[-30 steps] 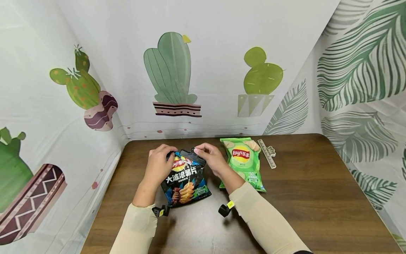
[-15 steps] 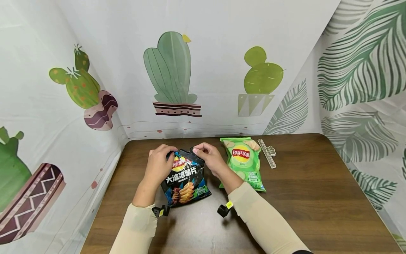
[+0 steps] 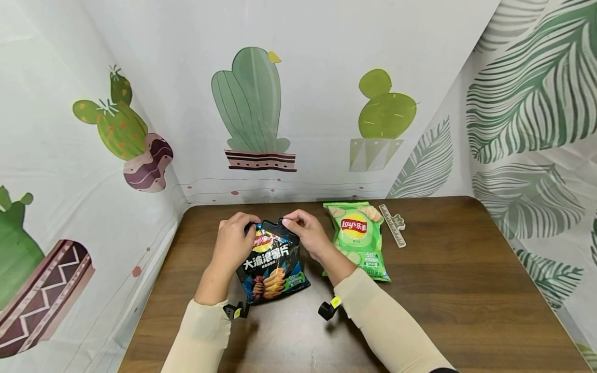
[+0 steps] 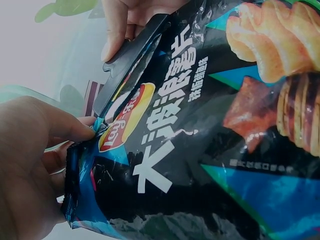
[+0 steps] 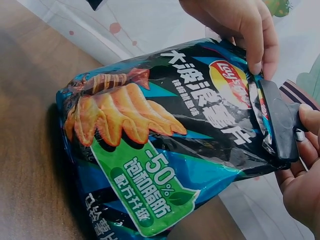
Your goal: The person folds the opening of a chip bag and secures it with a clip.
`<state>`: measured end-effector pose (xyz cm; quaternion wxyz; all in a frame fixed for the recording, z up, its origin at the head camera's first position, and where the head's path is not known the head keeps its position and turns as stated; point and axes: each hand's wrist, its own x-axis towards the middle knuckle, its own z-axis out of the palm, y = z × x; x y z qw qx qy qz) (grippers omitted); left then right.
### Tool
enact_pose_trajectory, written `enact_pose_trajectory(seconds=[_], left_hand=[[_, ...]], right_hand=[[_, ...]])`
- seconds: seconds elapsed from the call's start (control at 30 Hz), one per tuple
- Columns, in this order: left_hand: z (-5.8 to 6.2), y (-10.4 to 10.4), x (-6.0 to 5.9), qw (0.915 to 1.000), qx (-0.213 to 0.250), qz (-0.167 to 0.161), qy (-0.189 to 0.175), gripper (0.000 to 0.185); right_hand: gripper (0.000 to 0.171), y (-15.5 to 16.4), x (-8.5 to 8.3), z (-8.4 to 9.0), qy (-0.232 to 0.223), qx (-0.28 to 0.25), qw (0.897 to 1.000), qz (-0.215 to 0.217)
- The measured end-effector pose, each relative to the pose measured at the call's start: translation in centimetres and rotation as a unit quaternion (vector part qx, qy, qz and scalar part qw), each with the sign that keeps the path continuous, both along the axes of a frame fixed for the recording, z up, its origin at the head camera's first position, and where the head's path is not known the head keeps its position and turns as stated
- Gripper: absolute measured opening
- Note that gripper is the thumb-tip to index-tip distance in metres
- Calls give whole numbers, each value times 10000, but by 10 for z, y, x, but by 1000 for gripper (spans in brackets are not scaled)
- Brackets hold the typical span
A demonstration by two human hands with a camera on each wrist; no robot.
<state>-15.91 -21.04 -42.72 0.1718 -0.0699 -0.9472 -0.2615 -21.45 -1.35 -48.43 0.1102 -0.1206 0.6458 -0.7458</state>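
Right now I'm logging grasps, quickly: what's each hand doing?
Left hand: pinches the dark chip bag at its top corner.
Right hand: grips the black clip on the bag's top.

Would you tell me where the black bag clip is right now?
In the head view the black bag clip sits along the dark chip bag's top edge, pinched by the right hand, left of the green bag.

The dark crisp bag [image 3: 272, 261] is glossy foil-like plastic film, crinkled and catching light along its creases. The black clip [image 5: 278, 120] on its top edge looks like smooth, matt hard plastic. The green crisp bag [image 3: 359, 238] has the same shiny printed film. The table [image 3: 466, 290] is dark brown wood grain with a smooth, low-sheen finish. The pale clip [image 3: 393, 224] beside the green bag looks like plastic. The printed backdrop [image 3: 326, 103] behind looks like thin, slightly creased sheet. Both sleeves [image 3: 387, 326] are soft, matt cream cloth.
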Motion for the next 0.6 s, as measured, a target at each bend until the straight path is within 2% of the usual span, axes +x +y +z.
enact_pose_trajectory(seconds=[0.6], left_hand=[[2, 0, 1, 10000, 53, 24, -57, 14]], right_hand=[[24, -5, 3, -4, 15, -115, 9999, -84]])
